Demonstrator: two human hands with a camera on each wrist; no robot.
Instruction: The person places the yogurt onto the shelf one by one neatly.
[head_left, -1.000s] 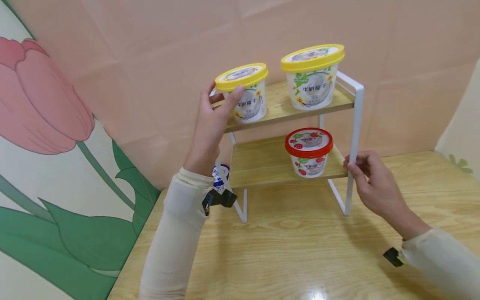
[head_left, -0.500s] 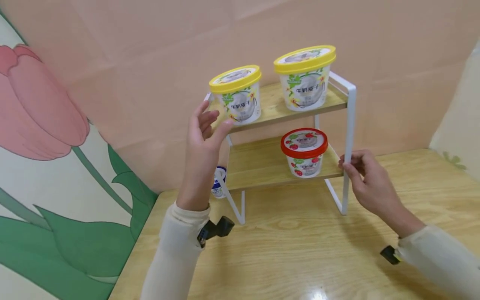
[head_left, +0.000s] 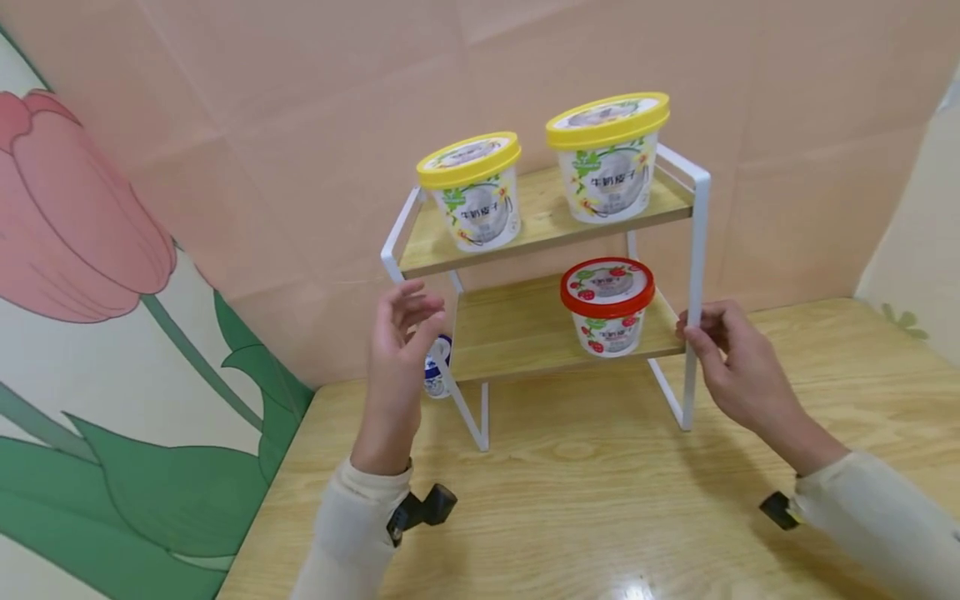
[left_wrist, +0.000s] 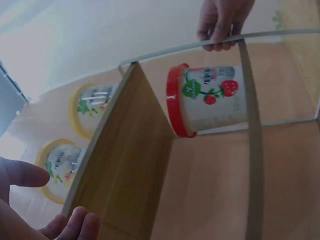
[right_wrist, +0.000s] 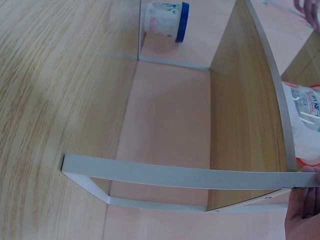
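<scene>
A two-tier shelf rack has wooden boards and a white metal frame. Two white tubs with yellow lids stand on its upper board, the left tub and the right tub. A red-lidded tub with strawberry print is on the lower board, towards the right. My left hand holds nothing, its fingers loosely bent, in front of the rack's left side and below the left yellow-lidded tub. On the other side, my right hand pinches the white right post at lower-board height; some fingertips are hidden behind it.
A blue-lidded tub lies beyond the rack's left leg on the wooden table, partly hidden in the head view. Behind the rack hangs a pinkish backdrop. A tulip picture covers the left wall.
My left hand has let go of the left yellow-lidded tub and moved down, away from it. The tub stays on the upper board. My right hand keeps its hold on the post.
</scene>
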